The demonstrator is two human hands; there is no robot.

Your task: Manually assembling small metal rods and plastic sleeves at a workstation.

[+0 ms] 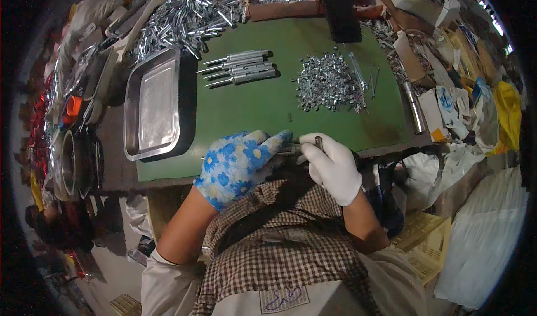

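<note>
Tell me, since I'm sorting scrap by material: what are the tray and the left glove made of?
The tray looks like bare steel, judging by its dull silver sheen and reflections. The left glove looks like thin woven cloth: matte, blue floral print, wrinkled.

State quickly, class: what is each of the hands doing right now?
Left hand: closed on a small metal part.
Right hand: closed, pinching the same part's other end.

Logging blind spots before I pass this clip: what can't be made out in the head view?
- Small metal part between left hand and right hand: mostly covered by the gloved fingers, shape unclear.
- Pile of small shiny pieces on the green mat: too small to tell apart.
- Cardboard box: cut by the top edge.
- Clutter at the left rim: dark and fisheye-bent.
</note>
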